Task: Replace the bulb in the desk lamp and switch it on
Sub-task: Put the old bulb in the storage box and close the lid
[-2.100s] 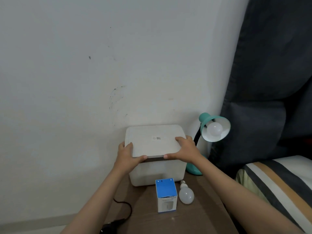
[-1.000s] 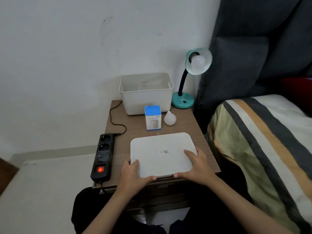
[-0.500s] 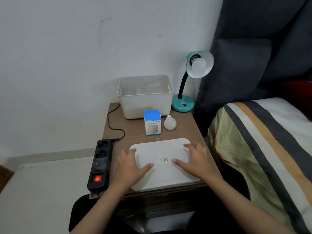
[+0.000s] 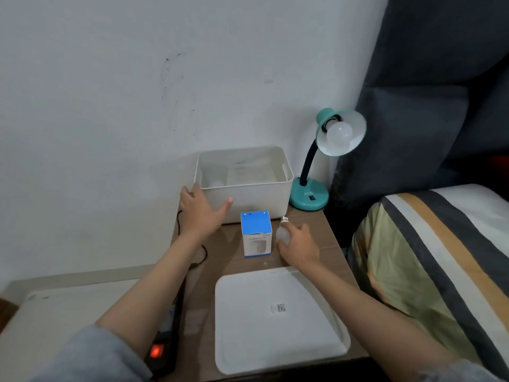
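Now: right hand [image 4: 298,248] curled around loose bulb [image 4: 283,233] beside blue box [image 4: 256,234]. Left hand [image 4: 202,212] open, flat against bin [image 4: 248,198] front corner. Lid [image 4: 278,317] on table [image 4: 311,224].

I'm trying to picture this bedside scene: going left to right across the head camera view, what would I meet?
Power strip → left hand → blue box → right hand on a loose bulb → teal desk lamp → striped bedding.
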Demonstrator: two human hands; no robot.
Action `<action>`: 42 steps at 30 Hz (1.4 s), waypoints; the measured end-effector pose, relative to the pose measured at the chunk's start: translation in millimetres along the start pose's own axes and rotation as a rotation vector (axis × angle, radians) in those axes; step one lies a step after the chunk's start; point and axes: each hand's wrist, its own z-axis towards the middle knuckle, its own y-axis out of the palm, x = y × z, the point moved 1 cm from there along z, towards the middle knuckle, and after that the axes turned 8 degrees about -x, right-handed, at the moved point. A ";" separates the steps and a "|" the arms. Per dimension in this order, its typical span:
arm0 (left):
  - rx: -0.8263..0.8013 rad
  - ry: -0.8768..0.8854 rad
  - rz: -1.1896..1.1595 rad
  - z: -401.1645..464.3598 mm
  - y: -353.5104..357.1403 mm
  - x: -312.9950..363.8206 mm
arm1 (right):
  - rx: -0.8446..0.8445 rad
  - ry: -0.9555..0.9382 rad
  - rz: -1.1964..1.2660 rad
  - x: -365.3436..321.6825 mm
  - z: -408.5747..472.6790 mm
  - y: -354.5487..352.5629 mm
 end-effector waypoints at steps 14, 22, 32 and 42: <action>0.078 0.078 -0.129 47.0 17.5 -13.3 | 0.538 -0.336 0.446 -13.7 -18.1 -55.4; 0.123 0.050 -0.213 59.5 19.6 -13.7 | 0.269 -0.499 0.285 -81.4 76.4 -89.5; 0.141 0.032 -0.218 64.3 21.7 -13.4 | -0.036 -0.306 0.033 -109.5 174.6 -70.2; 0.115 0.003 -0.203 61.0 18.6 -8.0 | -0.025 -0.195 0.139 -110.8 179.2 -70.0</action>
